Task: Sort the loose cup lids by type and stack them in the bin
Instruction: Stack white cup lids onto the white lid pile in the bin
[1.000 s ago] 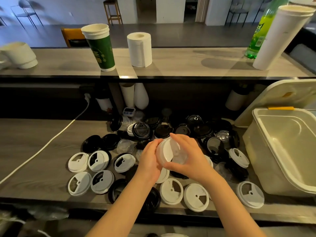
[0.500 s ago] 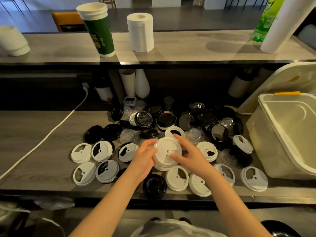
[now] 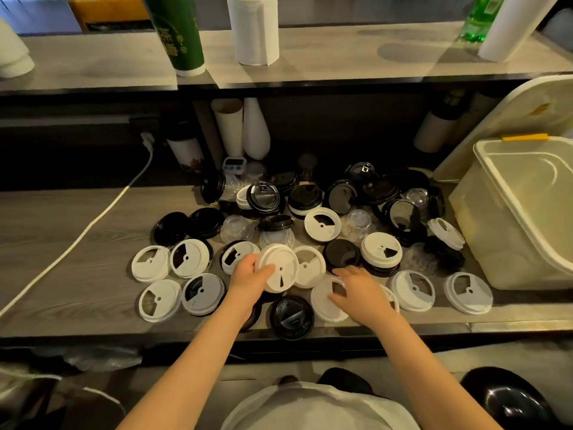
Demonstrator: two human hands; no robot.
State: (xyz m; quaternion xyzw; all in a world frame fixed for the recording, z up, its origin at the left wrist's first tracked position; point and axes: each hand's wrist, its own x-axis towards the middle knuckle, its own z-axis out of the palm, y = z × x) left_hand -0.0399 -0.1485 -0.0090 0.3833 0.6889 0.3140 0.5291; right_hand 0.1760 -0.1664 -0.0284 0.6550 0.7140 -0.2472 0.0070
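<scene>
Head view: at centre frame my left hand (image 3: pixel 248 276) pinches a white lid (image 3: pixel 280 270). My right hand (image 3: pixel 361 290), fingers spread, rests on another white lid (image 3: pixel 324 302). The bin (image 3: pixel 483 237) at the right edge looks empty, so I judge nearly all sorting remains.

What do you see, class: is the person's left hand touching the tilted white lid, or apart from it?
Touching. The head view shows the left hand gripping the white lid, with the thumb lying across the lid's top face.
</scene>
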